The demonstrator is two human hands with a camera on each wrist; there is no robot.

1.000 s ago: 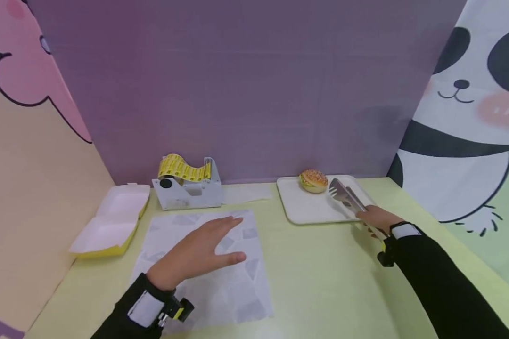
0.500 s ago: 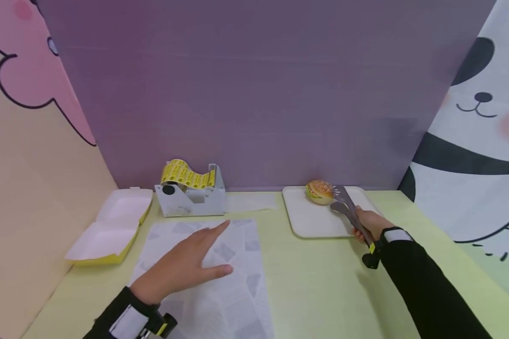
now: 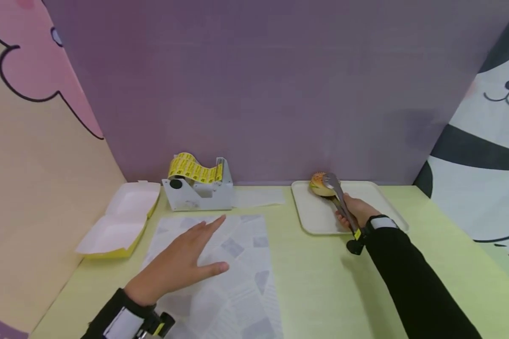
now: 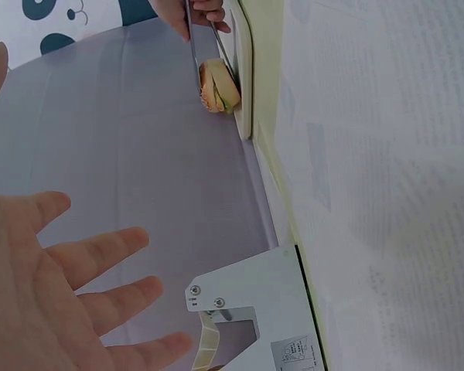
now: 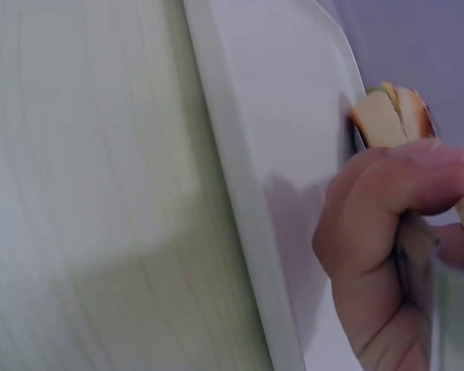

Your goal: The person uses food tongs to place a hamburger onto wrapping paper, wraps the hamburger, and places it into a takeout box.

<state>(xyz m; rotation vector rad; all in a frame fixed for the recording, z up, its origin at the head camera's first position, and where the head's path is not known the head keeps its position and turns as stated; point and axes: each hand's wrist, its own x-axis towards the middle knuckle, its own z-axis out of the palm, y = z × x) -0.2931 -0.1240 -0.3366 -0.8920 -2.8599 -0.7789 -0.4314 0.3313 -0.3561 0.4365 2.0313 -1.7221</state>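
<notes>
In the head view, the burger [image 3: 318, 187] is by the tray's [image 3: 314, 222] far left corner, ahead of the nearer right hand [image 3: 359, 210] and slightly left, in line with the long tongs [image 3: 339, 194] it grips. The left hand [image 3: 180, 263], fingers spread and holding nothing, is well apart, above the paper [image 3: 237, 282]. In the left wrist view, the tongs straddle the burger; whether it touches the tray, I can't tell. In the right wrist view, it shows just beyond the gripping hand.

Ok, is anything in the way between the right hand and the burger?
Nothing visible is in the way. The right hand grips the tongs, whose ends lie on either side of the burger. The left hand is well apart, over the printed paper.
</notes>
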